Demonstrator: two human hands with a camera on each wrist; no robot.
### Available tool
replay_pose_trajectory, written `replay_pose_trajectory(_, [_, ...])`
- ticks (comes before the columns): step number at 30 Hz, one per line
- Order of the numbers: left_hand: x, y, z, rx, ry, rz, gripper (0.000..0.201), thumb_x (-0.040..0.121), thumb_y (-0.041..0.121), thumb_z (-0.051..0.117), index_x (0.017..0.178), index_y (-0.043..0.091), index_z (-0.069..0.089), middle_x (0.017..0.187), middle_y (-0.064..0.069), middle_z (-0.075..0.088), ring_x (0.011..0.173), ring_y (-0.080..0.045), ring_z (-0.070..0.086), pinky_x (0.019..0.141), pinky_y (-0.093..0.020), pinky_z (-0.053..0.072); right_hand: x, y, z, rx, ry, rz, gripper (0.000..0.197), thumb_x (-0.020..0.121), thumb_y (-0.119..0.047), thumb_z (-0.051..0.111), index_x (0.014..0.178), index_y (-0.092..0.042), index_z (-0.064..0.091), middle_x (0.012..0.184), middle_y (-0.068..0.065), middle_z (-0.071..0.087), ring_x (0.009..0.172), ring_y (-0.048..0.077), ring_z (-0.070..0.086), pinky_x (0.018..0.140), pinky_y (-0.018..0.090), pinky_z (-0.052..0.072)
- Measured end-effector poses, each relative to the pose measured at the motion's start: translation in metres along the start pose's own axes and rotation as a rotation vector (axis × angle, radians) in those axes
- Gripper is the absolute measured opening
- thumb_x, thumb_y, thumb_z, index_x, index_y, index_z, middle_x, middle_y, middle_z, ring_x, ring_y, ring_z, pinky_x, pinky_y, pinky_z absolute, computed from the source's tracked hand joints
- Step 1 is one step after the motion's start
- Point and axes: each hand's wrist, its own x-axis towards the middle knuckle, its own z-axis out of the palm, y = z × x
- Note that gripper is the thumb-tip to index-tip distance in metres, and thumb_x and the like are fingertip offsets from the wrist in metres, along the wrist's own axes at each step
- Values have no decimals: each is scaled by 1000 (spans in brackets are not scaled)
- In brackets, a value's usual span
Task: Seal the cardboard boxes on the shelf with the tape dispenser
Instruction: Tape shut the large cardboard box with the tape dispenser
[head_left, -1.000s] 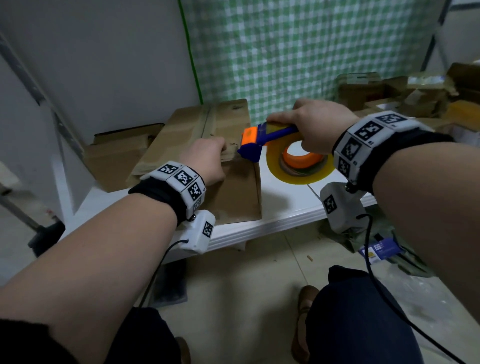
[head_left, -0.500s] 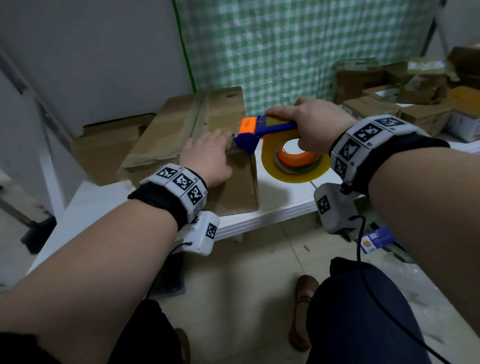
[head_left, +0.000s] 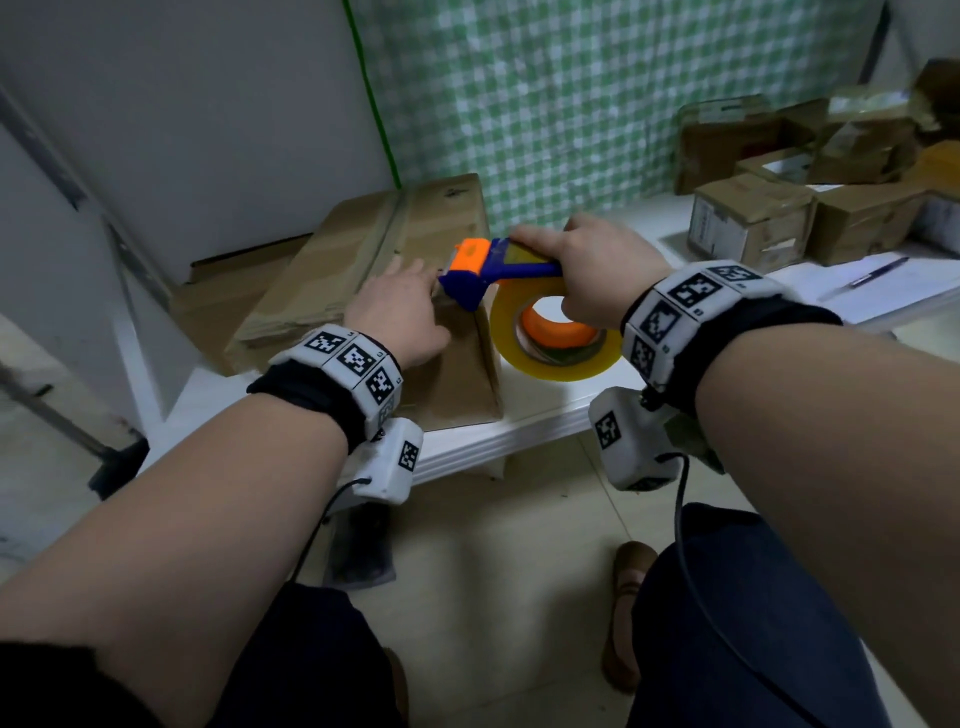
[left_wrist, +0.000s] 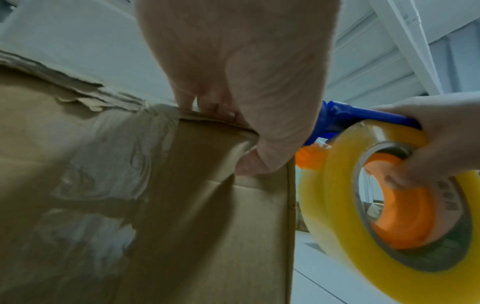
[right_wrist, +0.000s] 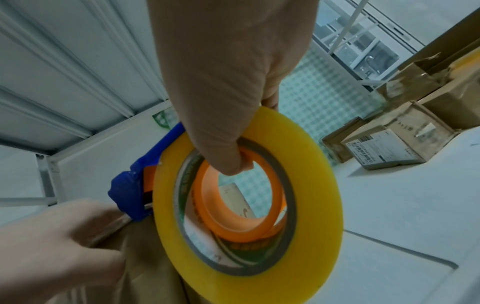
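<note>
**Left fingers now flat on the box, dispenser head at its corner**

The right hand grips the tape dispenser: the fingers are curled through the orange core of the yellow tape roll and the thumb lies along the blue handle. The orange and blue head of the dispenser touches the top right corner of the cardboard box, which stands on the white shelf near its front edge. The roll hangs just beside the right side of the box.

The left hand rests on the top of the same box, with the fingers stretched toward the dispenser head. One second ago these fingers were curled at the box edge; half a second ago they were already opening, and now they lie nearly flat, with the fingertips close to the blue head. In the left wrist view the left hand presses on the top flap edge and the thumb is against the front face.

The dispenser head looks higher and nearer to the left hand than before. A long flat carton lies behind the box, touching it. Several small boxes stand well apart at the right, and a pen lies on paper near them.
</note>
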Motion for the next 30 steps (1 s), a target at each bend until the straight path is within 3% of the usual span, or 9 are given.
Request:
replay_pose_trajectory(4, [0,1,4,-31,15,6,60,75,22,63,133,14,46,138,-13,47,125,-29,46,100,-41,42,-5,8,7,44,6,-18,79,81,-11,58,143,-45,24,102,6,47,88,30,56,70,36,47])
replay_pose_trajectory(11, [2,1,7,4,-12,-28,80,80,28,61,150,16,24,155,-5,27,139,-24,31,112,-35,31,-16,42,13,100,8,-13,80,79,-11,61,143,-46,28,104,6,49,90,29,55,71,37,48])
replay_pose_trajectory(15, [1,3,4,25,-18,-37,80,81,28,60,150,15,23,155,-5,25,140,-22,29,112,-31,26,-28,66,23,117,1,37,81,79,-12,62,142,-47,27,109,6,50,94,29,56,69,36,48])
replay_pose_trajectory(23, [2,6,-2,46,-67,-46,78,82,28,61,150,14,24,155,-6,26,139,-23,31,111,-30,27,-34,78,38,154,-24,30,86,77,-15,66,144,-46,22,111,7,49,95,29,55,77,41,51])
replay_pose_trajectory(30, [5,8,-7,38,-114,-63,81,80,30,64,149,14,25,153,-8,30,137,-25,34,108,-30,31,-41,86,42,91,-61,23,81,78,-13,61,143,-47,25,110,6,50,88,27,56,68,36,48])
